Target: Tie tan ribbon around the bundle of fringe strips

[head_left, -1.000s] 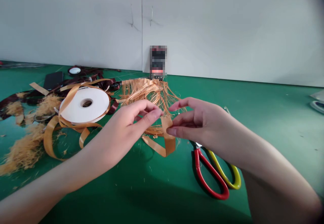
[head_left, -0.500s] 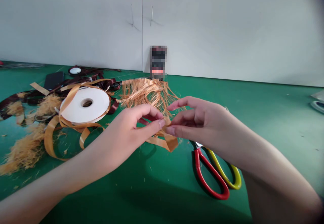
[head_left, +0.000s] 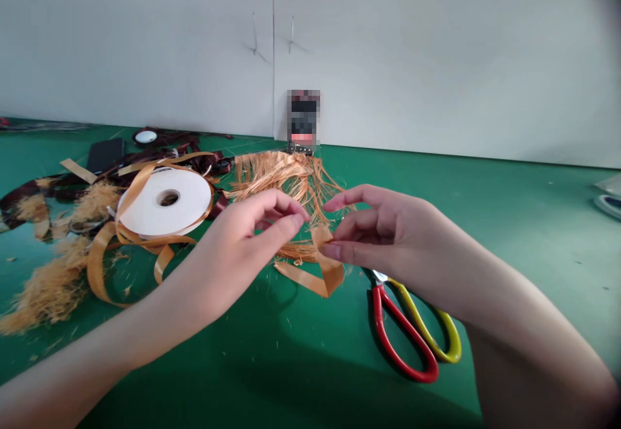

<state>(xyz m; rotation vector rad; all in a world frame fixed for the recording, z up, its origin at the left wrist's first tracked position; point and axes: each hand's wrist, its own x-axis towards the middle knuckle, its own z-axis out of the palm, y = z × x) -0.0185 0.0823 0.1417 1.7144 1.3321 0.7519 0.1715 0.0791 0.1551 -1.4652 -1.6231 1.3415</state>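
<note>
A short strip of gold ribbon (head_left: 310,279) hangs folded over the green table. Between thumb and finger my right hand (head_left: 383,231) pinches it near its upper end, with the index finger held off it. Just to the left of the strip, my left hand (head_left: 259,238) is closed in a pinch; whatever its fingertips hold is too fine to make out. Behind my hands lies a frayed ribbon fringe (head_left: 272,173) with long loose threads. Scissors with one red and one yellow handle (head_left: 383,332) lie below my right hand, their blades mostly hidden.
To the left, a white ribbon spool (head_left: 194,206) lies among loops of gold ribbon, with dark brown ribbon (head_left: 53,191) behind. Clumps of frayed thread (head_left: 51,286) and a dark flat phone-like object (head_left: 105,155) are there too. A pale wall (head_left: 436,60) borders the table (head_left: 272,364).
My left hand has drawn slightly left and up, away from the ribbon strip, opening a gap between the hands. The right hand keeps its pinch almost in place; more of the strip shows.
</note>
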